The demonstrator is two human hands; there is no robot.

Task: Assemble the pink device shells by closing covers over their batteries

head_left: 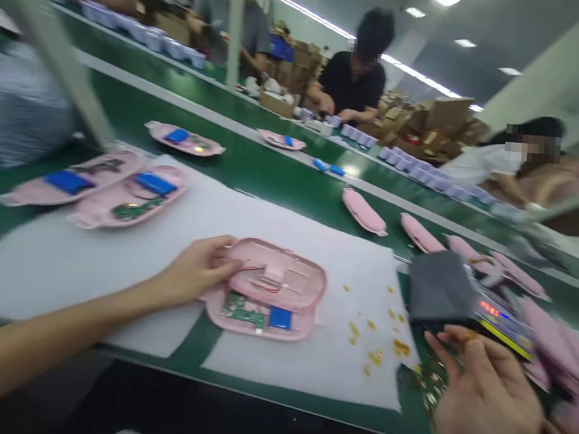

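Observation:
My left hand (195, 273) grips the left edge of an opened pink plastic housing (277, 276), which lies on a white sheet (63, 286). Thin red wires cross its upper half. Its lower half holds a green circuit board (244, 314) and a blue battery (280, 318). My right hand (485, 406) is at the lower right with its fingers apart, next to a tester with a red digital display (504, 321) and a dark grey pad (439, 289). Small amber flakes (374, 347) lie scattered between the housing and my right hand.
Two more opened pink housings (131, 194) lie at the left of the sheet. Closed pink cases (364, 211) sit on the green conveyor belt (273, 175). Co-workers (356, 68) work along the line, with stacked cardboard boxes (427, 127) behind.

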